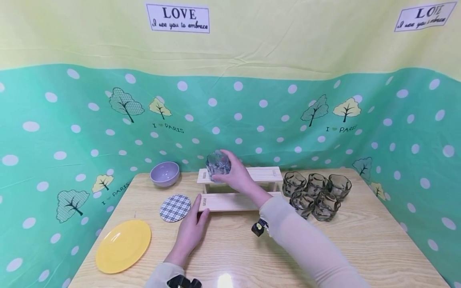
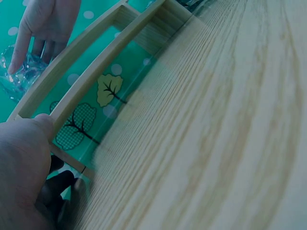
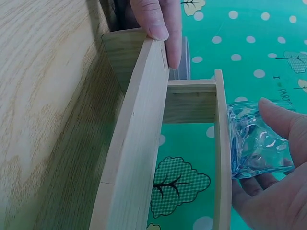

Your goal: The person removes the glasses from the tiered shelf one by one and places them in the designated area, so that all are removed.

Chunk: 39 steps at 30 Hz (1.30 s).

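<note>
A bluish clear glass cup (image 1: pixel 215 163) stands at the left end of the upper board of a two-step wooden rack (image 1: pixel 230 202). My right hand (image 1: pixel 238 176) holds it, thumb on the near side and fingers round the far side. In the right wrist view the base of the cup (image 3: pixel 254 139) is right against the top board. My left hand (image 1: pixel 191 231) grips the left end of the lower step. Its thumb (image 3: pixel 157 31) presses the board's edge there, and its lower fingers (image 2: pixel 57 184) curl beneath in the left wrist view.
Several smoky dark glass cups (image 1: pixel 317 194) cluster just right of the rack. To its left are a purple bowl (image 1: pixel 165 174), a round checked coaster (image 1: pixel 175 208) and a yellow plate (image 1: pixel 123 246). A green patterned cloth (image 1: pixel 237 116) walls the wooden table's (image 1: pixel 230 256) back and sides.
</note>
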Each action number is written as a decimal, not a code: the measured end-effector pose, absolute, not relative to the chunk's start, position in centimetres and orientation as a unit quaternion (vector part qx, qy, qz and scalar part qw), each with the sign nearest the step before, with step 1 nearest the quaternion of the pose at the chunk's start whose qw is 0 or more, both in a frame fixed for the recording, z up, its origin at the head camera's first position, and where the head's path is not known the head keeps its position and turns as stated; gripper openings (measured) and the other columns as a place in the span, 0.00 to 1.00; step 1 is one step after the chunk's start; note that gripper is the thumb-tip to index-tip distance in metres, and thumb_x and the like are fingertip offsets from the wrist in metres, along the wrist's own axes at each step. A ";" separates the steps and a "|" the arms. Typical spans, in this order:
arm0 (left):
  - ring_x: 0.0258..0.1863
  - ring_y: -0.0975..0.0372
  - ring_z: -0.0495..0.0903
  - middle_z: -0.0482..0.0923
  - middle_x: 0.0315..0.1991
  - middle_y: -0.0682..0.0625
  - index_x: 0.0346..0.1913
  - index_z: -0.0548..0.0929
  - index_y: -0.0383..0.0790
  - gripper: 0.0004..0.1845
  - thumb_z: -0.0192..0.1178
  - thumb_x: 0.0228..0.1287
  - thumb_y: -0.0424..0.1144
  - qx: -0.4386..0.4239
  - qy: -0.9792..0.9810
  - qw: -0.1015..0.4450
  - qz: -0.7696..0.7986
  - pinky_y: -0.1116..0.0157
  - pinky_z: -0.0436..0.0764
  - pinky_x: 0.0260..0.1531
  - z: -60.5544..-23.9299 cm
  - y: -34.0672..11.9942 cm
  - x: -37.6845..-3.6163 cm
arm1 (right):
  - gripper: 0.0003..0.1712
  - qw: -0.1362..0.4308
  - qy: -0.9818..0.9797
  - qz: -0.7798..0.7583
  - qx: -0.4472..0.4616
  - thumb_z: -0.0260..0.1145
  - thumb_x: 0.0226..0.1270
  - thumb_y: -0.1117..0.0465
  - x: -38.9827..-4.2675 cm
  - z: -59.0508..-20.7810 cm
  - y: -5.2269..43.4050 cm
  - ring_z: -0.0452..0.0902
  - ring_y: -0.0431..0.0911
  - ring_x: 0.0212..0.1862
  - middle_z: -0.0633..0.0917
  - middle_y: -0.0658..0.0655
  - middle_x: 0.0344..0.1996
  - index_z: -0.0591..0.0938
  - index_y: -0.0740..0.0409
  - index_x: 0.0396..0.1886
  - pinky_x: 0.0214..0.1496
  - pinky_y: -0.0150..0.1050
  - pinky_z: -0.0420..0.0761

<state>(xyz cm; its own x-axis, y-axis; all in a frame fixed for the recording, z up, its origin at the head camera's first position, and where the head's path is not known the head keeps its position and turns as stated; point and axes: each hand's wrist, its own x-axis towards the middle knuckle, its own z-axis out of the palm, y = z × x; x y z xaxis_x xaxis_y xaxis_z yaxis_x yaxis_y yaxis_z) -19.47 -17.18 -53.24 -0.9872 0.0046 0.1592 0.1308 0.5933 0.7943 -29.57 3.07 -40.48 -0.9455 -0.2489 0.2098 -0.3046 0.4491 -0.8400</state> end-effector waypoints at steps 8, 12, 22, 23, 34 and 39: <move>0.84 0.43 0.60 0.59 0.87 0.39 0.91 0.55 0.43 0.38 0.54 0.90 0.51 -0.037 -0.891 0.068 -0.448 0.42 0.61 0.83 -53.4 -17.0 -19.4 | 0.58 0.032 -0.852 0.499 0.157 0.88 0.62 0.56 -29.3 -40.4 3.1 0.76 0.59 0.73 0.79 0.59 0.73 0.67 0.45 0.87 0.77 0.60 0.76; 0.84 0.43 0.60 0.59 0.87 0.40 0.91 0.55 0.43 0.38 0.54 0.90 0.51 -0.037 -0.891 0.067 -0.447 0.42 0.61 0.83 -53.6 -17.0 -19.4 | 0.57 0.036 -0.851 0.502 0.148 0.89 0.60 0.56 -29.2 -40.6 3.0 0.77 0.58 0.71 0.80 0.58 0.72 0.68 0.44 0.86 0.75 0.60 0.79; 0.84 0.43 0.61 0.59 0.86 0.39 0.91 0.55 0.43 0.38 0.54 0.90 0.52 -0.036 -0.890 0.067 -0.449 0.41 0.61 0.83 -53.5 -17.1 -19.3 | 0.58 0.037 -0.849 0.510 0.133 0.91 0.58 0.56 -28.5 -40.2 3.4 0.78 0.57 0.70 0.81 0.56 0.71 0.70 0.43 0.85 0.75 0.58 0.78; 0.84 0.43 0.61 0.59 0.86 0.39 0.91 0.55 0.43 0.38 0.54 0.90 0.52 -0.037 -0.890 0.067 -0.450 0.41 0.61 0.83 -53.5 -17.1 -19.3 | 0.58 0.036 -0.850 0.509 0.130 0.91 0.57 0.56 -28.3 -40.0 3.5 0.78 0.57 0.71 0.81 0.56 0.72 0.70 0.43 0.84 0.76 0.58 0.78; 0.85 0.44 0.59 0.57 0.87 0.40 0.91 0.54 0.44 0.38 0.52 0.90 0.53 -0.037 -0.891 0.064 -0.449 0.43 0.60 0.84 -53.2 -17.2 -19.5 | 0.58 0.034 -0.855 0.504 0.116 0.91 0.56 0.51 -26.7 -38.4 5.6 0.77 0.57 0.72 0.79 0.55 0.74 0.70 0.38 0.84 0.76 0.61 0.78; 0.85 0.44 0.59 0.57 0.87 0.39 0.91 0.54 0.44 0.38 0.52 0.90 0.53 -0.039 -0.892 0.062 -0.447 0.43 0.60 0.84 -53.2 -17.2 -19.5 | 0.59 0.033 -0.848 0.517 0.112 0.92 0.54 0.51 -26.1 -38.0 7.1 0.79 0.58 0.69 0.79 0.54 0.72 0.70 0.38 0.84 0.72 0.61 0.82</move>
